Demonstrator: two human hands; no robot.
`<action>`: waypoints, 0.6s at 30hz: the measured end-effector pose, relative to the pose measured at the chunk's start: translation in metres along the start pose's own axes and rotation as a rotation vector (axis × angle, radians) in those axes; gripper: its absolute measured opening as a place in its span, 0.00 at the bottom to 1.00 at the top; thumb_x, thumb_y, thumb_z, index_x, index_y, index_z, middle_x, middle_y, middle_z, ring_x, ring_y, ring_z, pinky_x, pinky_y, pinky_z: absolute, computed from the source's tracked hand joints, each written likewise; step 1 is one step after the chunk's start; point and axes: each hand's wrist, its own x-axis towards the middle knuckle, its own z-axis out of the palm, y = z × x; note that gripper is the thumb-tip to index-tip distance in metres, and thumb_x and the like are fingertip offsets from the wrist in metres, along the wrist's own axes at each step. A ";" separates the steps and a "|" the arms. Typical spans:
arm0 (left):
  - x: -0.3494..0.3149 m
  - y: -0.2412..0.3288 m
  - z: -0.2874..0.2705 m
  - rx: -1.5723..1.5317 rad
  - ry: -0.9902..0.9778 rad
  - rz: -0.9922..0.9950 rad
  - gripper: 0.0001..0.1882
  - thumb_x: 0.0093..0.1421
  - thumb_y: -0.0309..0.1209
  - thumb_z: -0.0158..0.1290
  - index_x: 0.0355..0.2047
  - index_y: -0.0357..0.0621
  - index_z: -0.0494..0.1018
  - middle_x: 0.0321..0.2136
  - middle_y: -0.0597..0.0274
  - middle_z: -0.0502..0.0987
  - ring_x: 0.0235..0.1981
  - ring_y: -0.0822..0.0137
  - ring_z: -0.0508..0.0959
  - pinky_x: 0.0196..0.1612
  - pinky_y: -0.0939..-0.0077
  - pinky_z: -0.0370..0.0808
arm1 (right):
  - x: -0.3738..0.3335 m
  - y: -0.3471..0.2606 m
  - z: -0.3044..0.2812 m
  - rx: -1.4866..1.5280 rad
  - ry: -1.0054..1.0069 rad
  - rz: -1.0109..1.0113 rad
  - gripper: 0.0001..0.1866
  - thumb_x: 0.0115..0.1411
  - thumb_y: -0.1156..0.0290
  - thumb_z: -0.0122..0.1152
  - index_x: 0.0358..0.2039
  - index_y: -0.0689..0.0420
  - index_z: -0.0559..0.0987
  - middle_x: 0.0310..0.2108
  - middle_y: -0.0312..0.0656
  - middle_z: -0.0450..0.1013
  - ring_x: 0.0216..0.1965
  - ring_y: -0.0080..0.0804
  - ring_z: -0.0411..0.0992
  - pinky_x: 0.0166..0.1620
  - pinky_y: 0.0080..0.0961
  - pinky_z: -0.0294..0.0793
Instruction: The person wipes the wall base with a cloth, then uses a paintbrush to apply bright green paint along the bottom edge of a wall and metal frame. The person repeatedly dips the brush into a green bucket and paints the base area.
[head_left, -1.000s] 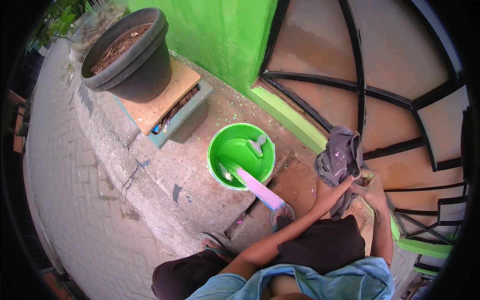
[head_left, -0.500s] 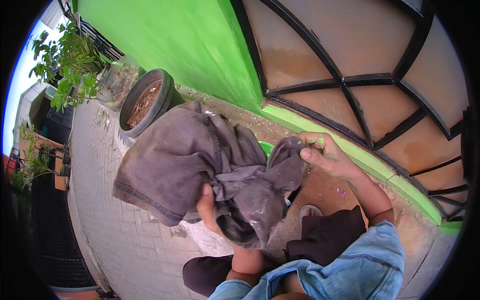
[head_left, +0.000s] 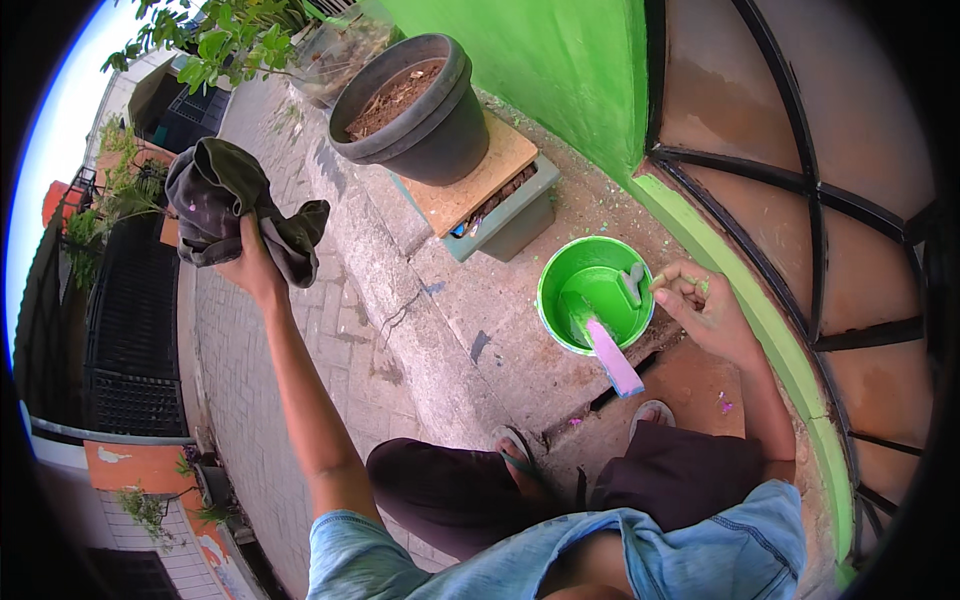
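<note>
My left hand (head_left: 248, 268), its arm stretched far out to the left, grips a bunched dark grey cloth (head_left: 222, 205). The cloth hangs in folds over the fingers, with part of it drooping to the right. My right hand (head_left: 712, 318) is beside the right rim of a green bucket (head_left: 556, 332), its thumb and fingers drawn together. Whether it pinches anything is too small to tell. Green paint smears mark its fingers. In the bucket, which has green paint inside, leans a tool with a flat pink handle (head_left: 613, 362); a small whitish piece (head_left: 632, 283) rests at the inner wall.
A black plant pot (head_left: 440, 130) with soil stands on a board (head_left: 500, 165) atop a greenish box (head_left: 515, 225). A green wall (head_left: 560, 90) and a black metal-framed panel (head_left: 740, 230) border the right. Brick paving (head_left: 260, 400) runs along the left.
The cloth was spread between both hands before me. My right hand has let go, and my left has swung it far left, bunched up. The bucket has come into full view.
</note>
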 end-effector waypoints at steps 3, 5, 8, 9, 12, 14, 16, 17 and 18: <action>-0.016 -0.056 -0.013 -0.134 -0.060 -0.592 0.20 0.60 0.31 0.57 0.51 0.35 0.72 0.45 0.58 0.77 0.40 0.66 0.79 0.45 0.72 0.76 | -0.008 0.015 -0.001 0.042 0.041 0.039 0.06 0.65 0.71 0.59 0.40 0.60 0.76 0.25 0.27 0.69 0.25 0.08 0.60 0.27 0.12 0.57; -0.013 -0.136 -0.058 -0.458 -0.212 -0.921 0.18 0.67 0.37 0.47 0.51 0.39 0.72 0.43 0.55 0.78 0.40 0.60 0.79 0.44 0.64 0.79 | -0.005 0.024 0.010 0.145 0.090 0.018 0.06 0.65 0.73 0.58 0.40 0.60 0.75 0.26 0.27 0.68 0.26 0.08 0.61 0.28 0.12 0.57; -0.055 -0.174 -0.019 -0.749 -0.516 -0.962 0.23 0.70 0.39 0.40 0.59 0.38 0.67 0.47 0.49 0.77 0.46 0.53 0.78 0.52 0.59 0.77 | -0.002 0.029 0.011 0.246 0.216 -0.096 0.08 0.63 0.78 0.57 0.43 0.61 0.74 0.28 0.29 0.67 0.30 0.09 0.63 0.29 0.11 0.58; -0.064 -0.186 -0.002 -0.850 -0.571 -1.002 0.25 0.70 0.39 0.39 0.63 0.39 0.63 0.49 0.48 0.76 0.48 0.51 0.78 0.55 0.58 0.76 | -0.001 0.036 0.005 0.245 0.174 -0.082 0.09 0.63 0.79 0.56 0.44 0.62 0.74 0.30 0.30 0.67 0.31 0.11 0.64 0.31 0.12 0.60; -0.089 -0.170 0.058 -0.832 -0.563 -1.020 0.23 0.70 0.40 0.40 0.61 0.44 0.64 0.50 0.47 0.75 0.49 0.48 0.77 0.55 0.53 0.76 | -0.002 0.052 -0.020 0.293 0.101 -0.041 0.13 0.60 0.80 0.56 0.46 0.62 0.73 0.35 0.33 0.67 0.34 0.15 0.66 0.36 0.14 0.65; -0.106 -0.153 0.090 -0.852 -0.331 -1.157 0.20 0.70 0.38 0.39 0.57 0.42 0.66 0.50 0.51 0.74 0.50 0.55 0.75 0.55 0.60 0.74 | -0.004 0.051 -0.025 0.405 0.119 -0.010 0.15 0.59 0.80 0.57 0.47 0.61 0.73 0.39 0.36 0.69 0.36 0.18 0.68 0.41 0.18 0.69; -0.111 -0.129 0.105 -0.812 -0.183 -1.204 0.18 0.70 0.36 0.38 0.53 0.41 0.68 0.50 0.56 0.73 0.51 0.62 0.73 0.56 0.67 0.72 | 0.001 0.045 -0.015 0.641 0.072 0.010 0.16 0.59 0.77 0.57 0.48 0.60 0.72 0.43 0.38 0.69 0.37 0.21 0.67 0.42 0.18 0.69; -0.113 -0.135 0.096 -0.830 -0.195 -1.131 0.20 0.70 0.39 0.37 0.55 0.42 0.68 0.52 0.55 0.73 0.52 0.61 0.73 0.57 0.64 0.71 | 0.002 0.039 -0.005 0.755 0.055 0.031 0.17 0.58 0.76 0.58 0.49 0.60 0.72 0.45 0.39 0.69 0.38 0.23 0.66 0.43 0.19 0.69; -0.114 -0.123 0.100 -0.825 -0.168 -1.186 0.24 0.69 0.44 0.38 0.56 0.43 0.67 0.54 0.55 0.72 0.53 0.59 0.73 0.57 0.59 0.71 | 0.003 0.039 -0.004 0.882 0.016 0.079 0.17 0.59 0.75 0.56 0.50 0.60 0.72 0.47 0.41 0.69 0.38 0.24 0.66 0.43 0.19 0.69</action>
